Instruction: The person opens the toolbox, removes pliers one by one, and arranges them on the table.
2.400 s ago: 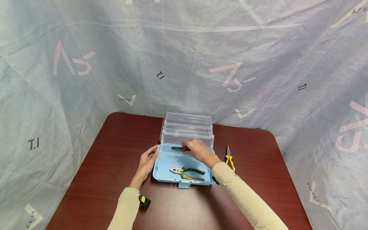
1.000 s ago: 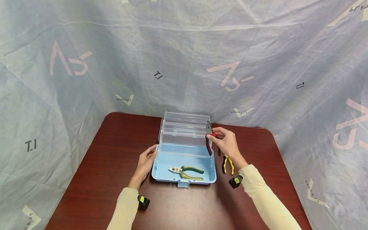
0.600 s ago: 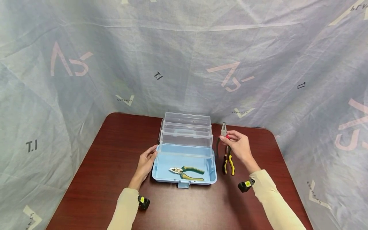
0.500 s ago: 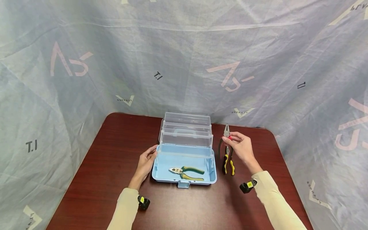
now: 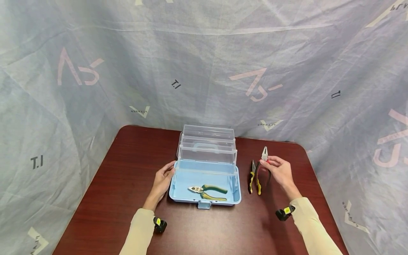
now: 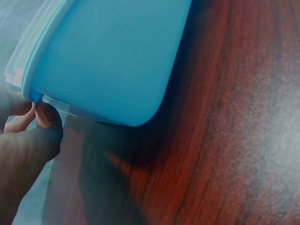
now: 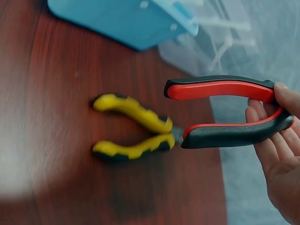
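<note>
A light blue toolbox (image 5: 204, 204) stands with its lid and clear trays (image 5: 208, 143) unfolded to the back. My left hand (image 5: 162, 180) pinches the rim at the box's left side; the left wrist view shows thumb and fingers meeting at that edge (image 6: 29, 89). In my right hand (image 5: 280, 171) is a pair of red-and-black pliers (image 7: 229, 134), pinched near the pivot, metal nose pointing away and handles spread. Below them, yellow-and-black long-nose pliers (image 7: 136, 115) lie on the table. Inside the box rests a pair of green-handled pliers (image 5: 208, 191).
The dark red wooden table (image 5: 134, 152) runs back to a grey printed curtain (image 5: 204, 71) behind and at the sides. The box's front latch (image 5: 204, 205) hangs down toward the near edge.
My right hand has lifted the red-and-black pliers out of the box and carried them right, past the long-nose pliers, lower toward the table. My left hand has stayed at the box.
</note>
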Available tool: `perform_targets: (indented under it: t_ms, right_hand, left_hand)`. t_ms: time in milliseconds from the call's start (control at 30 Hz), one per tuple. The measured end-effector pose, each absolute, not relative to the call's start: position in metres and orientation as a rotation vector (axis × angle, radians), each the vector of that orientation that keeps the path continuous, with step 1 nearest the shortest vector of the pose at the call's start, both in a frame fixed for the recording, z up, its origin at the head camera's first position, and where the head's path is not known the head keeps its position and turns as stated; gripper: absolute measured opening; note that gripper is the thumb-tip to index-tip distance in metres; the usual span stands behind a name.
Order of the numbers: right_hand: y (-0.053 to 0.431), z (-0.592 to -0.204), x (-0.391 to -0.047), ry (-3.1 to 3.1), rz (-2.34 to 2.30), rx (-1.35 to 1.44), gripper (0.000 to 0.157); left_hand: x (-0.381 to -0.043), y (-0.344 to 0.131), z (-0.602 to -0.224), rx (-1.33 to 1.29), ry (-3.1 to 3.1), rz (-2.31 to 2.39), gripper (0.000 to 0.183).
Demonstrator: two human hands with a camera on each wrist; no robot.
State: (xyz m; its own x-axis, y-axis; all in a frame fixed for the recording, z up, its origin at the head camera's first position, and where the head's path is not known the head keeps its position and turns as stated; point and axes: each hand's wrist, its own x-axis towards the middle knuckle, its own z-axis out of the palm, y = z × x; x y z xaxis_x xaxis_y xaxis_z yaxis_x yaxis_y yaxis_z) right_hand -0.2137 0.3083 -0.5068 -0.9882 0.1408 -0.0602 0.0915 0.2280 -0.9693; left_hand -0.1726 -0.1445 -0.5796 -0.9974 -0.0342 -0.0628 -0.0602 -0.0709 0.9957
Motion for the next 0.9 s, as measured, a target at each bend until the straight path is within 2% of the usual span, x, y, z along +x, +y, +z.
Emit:
perform_targets:
  t_ms: [133,400,667,900]
  right_hand:
    - [0.325,-0.527,-0.217,-2.436,1.911,-0.266,0.049]
    - [0.345,-0.539,-0.216,-2.43,2.024,-0.242,0.047]
    - [0.362,-0.553,-0.214,-2.639,1.882,-0.274,0.056]
    - [0.366,-0.568,-0.219,-2.755,1.761,-0.291,0.054]
  left_hand:
    - [-0.174,-0.145,-0.586,-0.12,2.129,2.287,0.038]
    - [-0.176,-0.144,-0.594,-0.133,2.181,2.271,0.037]
    - [-0.177,-0.144,-0.594,-0.143,2.199,2.238,0.037]
    - [-0.176,-0.143,-0.593,-0.153,2.18,2.257,0.036]
